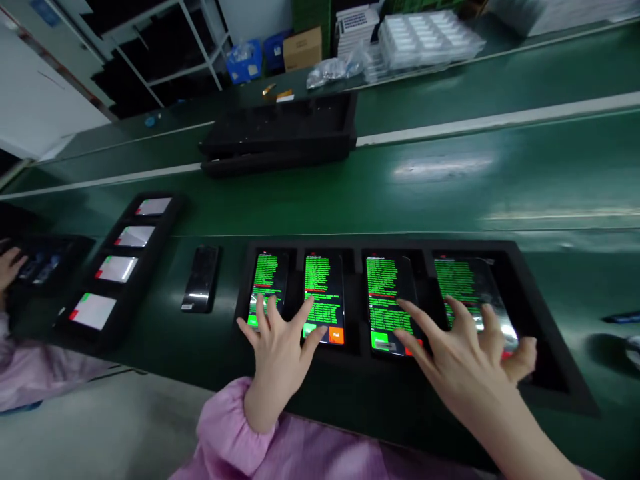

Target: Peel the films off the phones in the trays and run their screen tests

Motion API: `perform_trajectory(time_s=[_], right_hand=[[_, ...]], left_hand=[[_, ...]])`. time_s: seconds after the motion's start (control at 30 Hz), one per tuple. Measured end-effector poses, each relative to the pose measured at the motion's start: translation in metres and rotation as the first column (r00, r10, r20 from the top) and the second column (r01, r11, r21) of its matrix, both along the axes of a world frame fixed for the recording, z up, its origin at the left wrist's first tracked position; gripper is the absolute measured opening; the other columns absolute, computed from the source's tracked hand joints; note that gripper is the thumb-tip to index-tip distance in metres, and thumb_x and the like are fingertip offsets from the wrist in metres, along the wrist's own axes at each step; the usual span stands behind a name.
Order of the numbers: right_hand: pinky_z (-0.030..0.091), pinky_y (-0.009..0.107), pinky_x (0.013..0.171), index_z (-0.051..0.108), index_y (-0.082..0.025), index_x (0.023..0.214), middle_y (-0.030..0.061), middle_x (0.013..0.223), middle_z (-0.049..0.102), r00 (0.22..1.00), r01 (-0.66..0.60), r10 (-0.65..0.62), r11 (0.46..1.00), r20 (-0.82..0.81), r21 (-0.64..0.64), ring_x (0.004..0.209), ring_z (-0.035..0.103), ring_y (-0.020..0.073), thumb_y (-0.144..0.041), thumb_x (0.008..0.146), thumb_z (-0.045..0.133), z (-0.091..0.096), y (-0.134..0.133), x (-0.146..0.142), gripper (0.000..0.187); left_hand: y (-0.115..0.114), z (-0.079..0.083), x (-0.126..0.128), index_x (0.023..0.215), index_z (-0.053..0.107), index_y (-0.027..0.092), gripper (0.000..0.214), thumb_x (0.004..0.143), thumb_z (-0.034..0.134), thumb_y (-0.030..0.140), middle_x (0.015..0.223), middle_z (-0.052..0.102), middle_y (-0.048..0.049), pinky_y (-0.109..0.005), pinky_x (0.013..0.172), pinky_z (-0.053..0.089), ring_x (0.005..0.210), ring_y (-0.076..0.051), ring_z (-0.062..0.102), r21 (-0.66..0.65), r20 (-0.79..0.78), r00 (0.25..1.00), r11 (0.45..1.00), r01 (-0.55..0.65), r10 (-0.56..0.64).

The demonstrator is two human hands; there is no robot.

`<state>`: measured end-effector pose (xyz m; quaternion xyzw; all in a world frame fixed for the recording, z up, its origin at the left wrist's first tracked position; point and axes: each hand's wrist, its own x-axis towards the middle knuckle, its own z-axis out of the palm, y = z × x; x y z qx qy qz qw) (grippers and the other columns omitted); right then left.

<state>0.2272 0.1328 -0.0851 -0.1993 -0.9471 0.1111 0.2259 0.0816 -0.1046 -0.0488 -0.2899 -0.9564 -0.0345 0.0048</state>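
Observation:
A black foam tray [545,373] on the green belt holds several phones side by side, their screens lit with green text. My left hand [280,350] lies open, fingers spread, with its fingertips on the bottom of the first phone [267,277] and the second phone [324,283]. My right hand [467,363] is open too, fingers splayed over the lower part of the third phone [387,293] and the fourth phone [470,287]. Pink sleeves cover both of my arms.
A dark loose phone [201,278] lies on the belt left of the tray. Further left, another tray [150,253] holds phones with white screens. A co-worker's hand [9,267] reaches at the far left. A stack of black trays [280,137] and boxes sit beyond.

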Motion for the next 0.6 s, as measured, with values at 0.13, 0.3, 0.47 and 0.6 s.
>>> perform_trajectory(time_s=[0.13, 0.3, 0.47, 0.6], right_hand=[[0.034, 0.072, 0.109, 0.066, -0.037, 0.142, 0.0163, 0.155, 0.054, 0.988, -0.149, 0.141, 0.977, 0.057, 0.155, 0.147, 0.041, 0.0472, -0.051, 0.110, 0.044, 0.019, -0.009, -0.001, 0.041], [0.032, 0.057, 0.109, 0.075, -0.034, 0.120, 0.0091, 0.148, 0.064, 0.977, -0.213, 0.204, 0.963, 0.069, 0.165, 0.135, 0.053, 0.0328, -0.052, 0.112, 0.039, 0.034, -0.025, 0.012, 0.041], [0.037, 0.049, 0.105, 0.072, -0.028, 0.128, 0.0111, 0.139, 0.067, 0.995, -0.074, 0.081, 0.990, -0.055, 0.124, 0.128, 0.058, 0.0289, -0.026, 0.109, 0.052, 0.034, -0.001, 0.050, 0.027], [0.038, 0.053, 0.100, 0.075, -0.025, 0.123, 0.0146, 0.142, 0.065, 0.998, 0.058, -0.063, 0.977, 0.020, 0.205, 0.127, 0.058, 0.0356, -0.030, 0.109, 0.054, 0.025, 0.011, 0.068, 0.026]], left_hand=[[-0.019, -0.003, -0.007, 0.151, 0.057, 0.043, 0.046, 0.106, 0.054, 0.040, 0.158, 0.049, -0.0121, -0.084, 0.120, 0.023, 0.156, -0.043, 0.030, 0.192, -0.045, 0.991, 0.972, 0.134, -0.128], [-0.048, -0.018, 0.004, 0.145, 0.063, 0.045, 0.044, 0.103, 0.060, 0.031, 0.162, 0.048, -0.0093, -0.085, 0.122, 0.010, 0.151, -0.044, 0.037, 0.175, -0.133, 0.966, 0.954, 0.244, -0.222], [-0.094, -0.023, -0.005, 0.163, 0.036, 0.047, 0.069, 0.102, 0.058, 0.023, 0.155, 0.053, -0.0086, -0.067, 0.131, 0.020, 0.150, -0.035, 0.045, 0.371, -0.182, 0.972, 0.905, 0.209, -0.150], [-0.123, -0.029, -0.026, 0.155, 0.051, 0.042, 0.057, 0.102, 0.059, 0.025, 0.159, 0.051, -0.0099, -0.069, 0.130, 0.020, 0.154, -0.040, 0.041, 0.326, -0.241, 0.969, 0.936, 0.133, -0.054]])
